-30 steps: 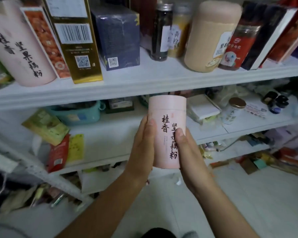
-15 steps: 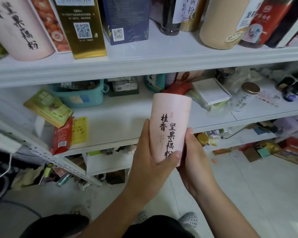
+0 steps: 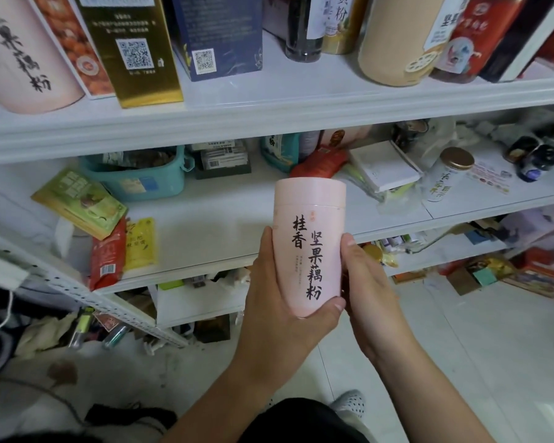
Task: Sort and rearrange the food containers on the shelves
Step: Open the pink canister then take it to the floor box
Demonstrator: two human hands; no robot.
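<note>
Just in front of the middle shelf (image 3: 221,225), the pink canister (image 3: 307,247) is held upright, long axis vertical, with the left hand (image 3: 279,298) curled round its base, thumb across the front, and the right hand (image 3: 365,282) clasping its right side, both equally near.

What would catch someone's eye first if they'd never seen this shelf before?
The pink canister with bold black calligraphy, held at centre by the left hand and right hand before the middle shelf. A matching pink tub sits at the upper shelf's far left, with a shiny gold box further right.
</note>
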